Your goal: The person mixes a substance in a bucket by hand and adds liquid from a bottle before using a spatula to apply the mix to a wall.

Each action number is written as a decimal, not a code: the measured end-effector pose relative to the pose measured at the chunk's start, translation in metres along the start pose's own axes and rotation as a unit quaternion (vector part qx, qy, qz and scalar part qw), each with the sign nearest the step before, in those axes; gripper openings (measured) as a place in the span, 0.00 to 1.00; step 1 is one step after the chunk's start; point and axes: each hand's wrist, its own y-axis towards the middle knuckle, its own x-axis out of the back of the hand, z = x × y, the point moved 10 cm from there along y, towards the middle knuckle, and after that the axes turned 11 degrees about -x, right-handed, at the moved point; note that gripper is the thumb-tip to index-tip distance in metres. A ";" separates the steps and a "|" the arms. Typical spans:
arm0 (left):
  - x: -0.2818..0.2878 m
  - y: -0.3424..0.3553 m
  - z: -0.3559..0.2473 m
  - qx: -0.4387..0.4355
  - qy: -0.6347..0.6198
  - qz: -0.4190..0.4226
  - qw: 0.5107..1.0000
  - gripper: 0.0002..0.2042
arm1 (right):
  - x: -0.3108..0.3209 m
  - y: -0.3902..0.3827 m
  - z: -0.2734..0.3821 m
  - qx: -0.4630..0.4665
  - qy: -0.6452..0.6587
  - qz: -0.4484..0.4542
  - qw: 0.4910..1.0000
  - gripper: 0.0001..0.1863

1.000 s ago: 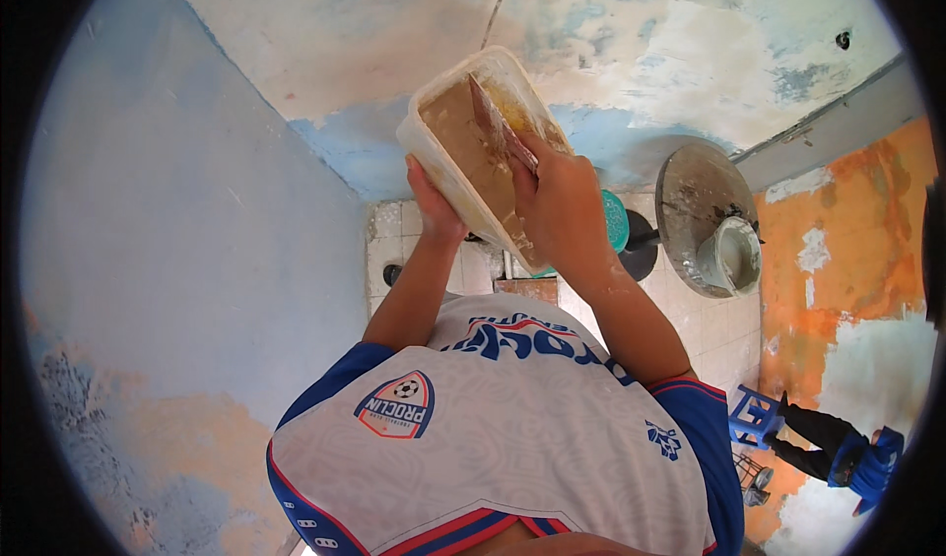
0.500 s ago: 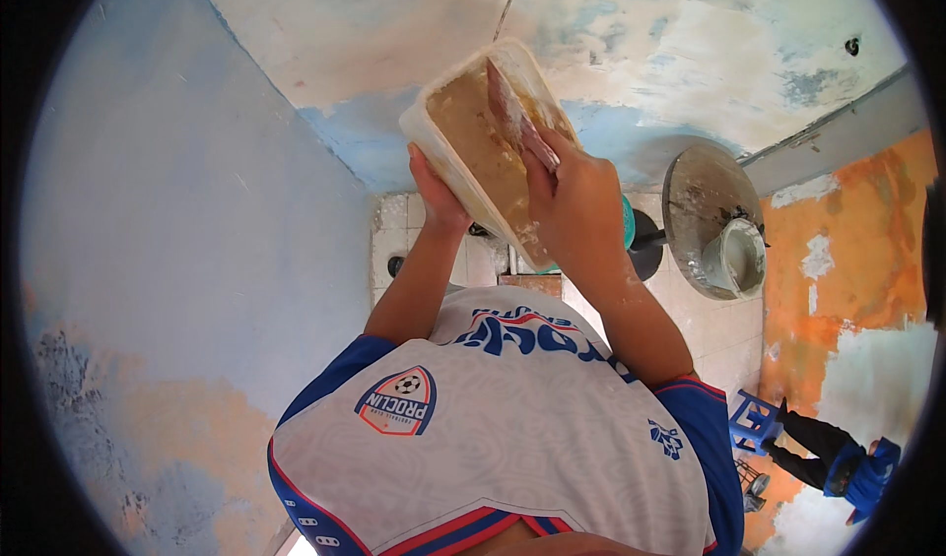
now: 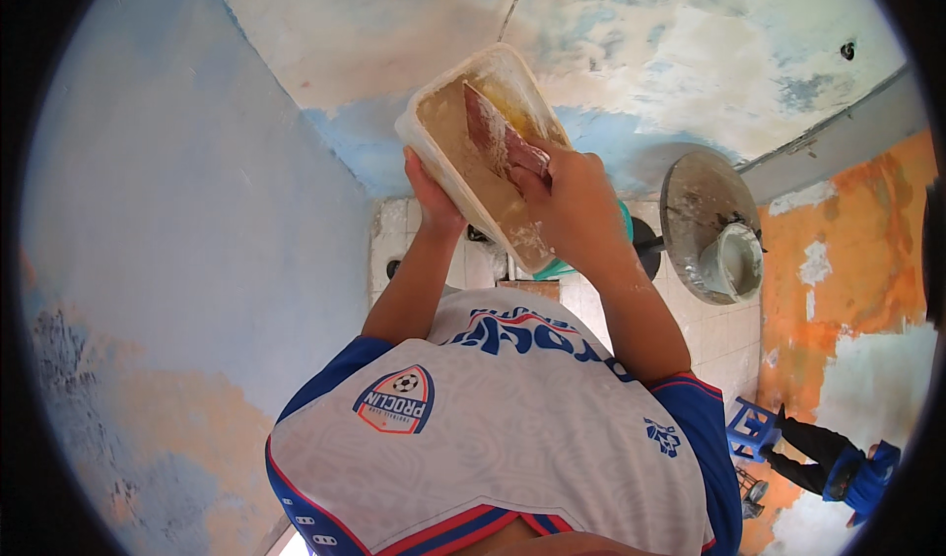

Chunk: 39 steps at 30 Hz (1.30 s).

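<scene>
A white rectangular plastic tub point(image 3: 422, 144), smeared with beige filler paste point(image 3: 498, 196), is held tilted in front of me. My left hand point(image 3: 434, 194) grips it by its left side, thumb up along the wall. In my right hand point(image 3: 574, 201) is a putty knife point(image 3: 486, 125) with a wide reddish blade coated in paste. Its blade reaches into the tub, angled toward the far left, against or just above the paste. My right fingers wrap the handle end and hide most of it.
A patchy blue and cream wall point(image 3: 641, 44) rises ahead, a bluish wall point(image 3: 187, 182) at left. To the right, a round grey table point(image 3: 690, 196) bears a pale bucket point(image 3: 737, 261). Another person point(image 3: 852, 472) is at lower right by a blue stool point(image 3: 754, 428) and an orange wall point(image 3: 818, 226).
The putty knife has swung left inside the tub, away from the right wall, showing more of its blade's flat. My right hand has moved slightly left with it; the left keeps its grip.
</scene>
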 end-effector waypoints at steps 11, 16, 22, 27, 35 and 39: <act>0.016 -0.006 0.005 0.008 -0.050 -0.013 0.999 0.35 | -0.012 -0.013 0.003 0.034 -0.068 0.028 0.997 0.13; 0.008 -0.006 -0.008 -0.008 0.020 0.012 1.000 0.34 | -0.010 -0.011 0.006 0.007 -0.121 -0.002 0.993 0.13; 0.022 -0.002 -0.006 0.023 -0.112 -0.027 0.993 0.36 | -0.018 -0.014 0.012 0.030 -0.073 0.031 0.996 0.16; 0.037 0.011 -0.003 0.051 -0.110 0.006 0.993 0.36 | -0.033 -0.006 0.016 0.026 -0.140 0.025 0.989 0.15; 0.090 0.035 0.014 0.118 -0.157 -0.043 0.980 0.36 | -0.054 0.025 0.039 -0.016 -0.156 0.021 0.987 0.15; 0.103 0.062 0.001 0.110 -0.127 -0.026 0.985 0.36 | -0.088 0.047 0.047 -0.031 -0.152 0.062 0.986 0.14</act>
